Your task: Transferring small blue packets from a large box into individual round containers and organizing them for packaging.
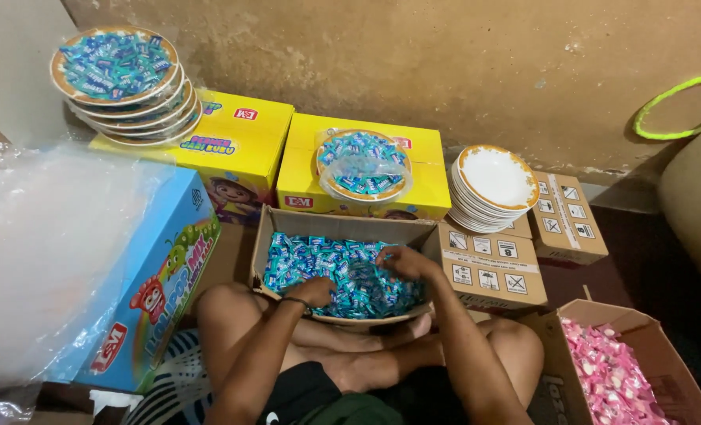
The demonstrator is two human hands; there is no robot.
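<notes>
two yellow cartons (232,149) stand side by side against the rough tan wall (445,63). a stack of plates filled with blue sweets (118,75) and wrapped in clear film sits on the left one, and a single wrapped plate of sweets (362,164) rests on the right one. just beside them a stack of empty white plates with orange rims (493,185) sits on brown cartons (523,244). a blue printed carton (149,291) lies to the left, half covered by a sheet of clear plastic (43,252). at the lower right an open box of pink sweets (614,370) stands on the floor, well apart from the hands. a green hoop (669,98) leans near the right edge.

nothing lies between the person and the open cardboard box (338,228), which sits on the floor right in front of the crossed legs, touching them. it is shallow, brown, with its flaps folded outward, and filled with a loose heap of small blue and teal wrapped sweets (346,271).

the left hand (312,291) rests on the sweets at the near edge of the box, fingers curled into the heap; whether it grips any cannot be told. the right hand (404,261) lies further in, fingers bent down among the sweets, and its grip is likewise hidden.
</notes>
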